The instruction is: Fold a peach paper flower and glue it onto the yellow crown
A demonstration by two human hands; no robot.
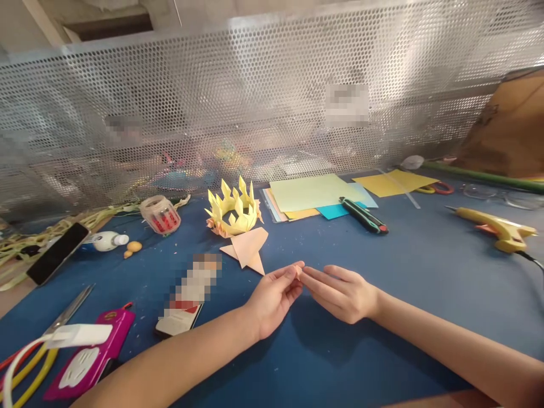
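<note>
A small piece of pale orange paper (298, 272) is pinched between the fingertips of both hands, mostly covered by them. My left hand (274, 300) comes in from the lower left with thumb and forefinger closed on it. From the right, my right hand (340, 292) reaches the same piece, its fingers pressed together. Just behind my left hand lies a folded peach paper piece (249, 248) with pointed corners. Beyond that stands a crown-like ring of folded yellow paper (234, 209) with peach points along its base.
Coloured paper sheets (306, 192) lie at the back with a utility knife (363, 215). A yellow glue gun (495, 224) is at the right. Scissors (70, 311), a magenta case (96, 354), phones and a red-patterned jar (160, 215) are at the left. A perforated metal screen (272, 96) stands behind.
</note>
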